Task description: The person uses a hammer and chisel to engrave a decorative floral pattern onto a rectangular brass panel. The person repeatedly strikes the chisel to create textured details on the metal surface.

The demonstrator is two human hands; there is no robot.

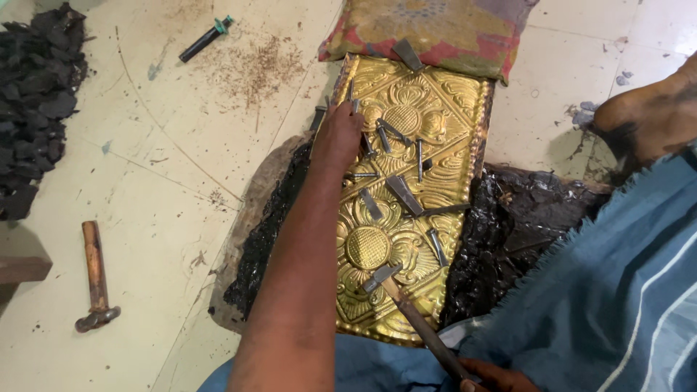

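**Hands and tools on the embossed brass panel**

The brass panel, worked with floral and circular relief, lies on a bed of black pitch on the floor. All positions below refer to this panel.

Left hand: the arm reaches across the panel's left edge, and the hand rests at the upper left area. The fingers are curled down among the steel punches scattered over the panel's middle and upper half. Whether the grip is closed on one of them cannot be told, since the back of the hand hides the fingertips.

Right hand: located just below the panel's lower edge, at the bottom of the view. Its grip is closed around the handle of a small hammer. The hammer head lies over the panel's lower part, just below the lower round rosette.

Surroundings:
- A patterned cushion touches the panel's top edge.
- A second hammer with a wooden handle lies on the floor, well to the panel's left.
- A heap of charcoal sits at the far upper left.
- Blue striped cloth covers the area to the panel's lower right.
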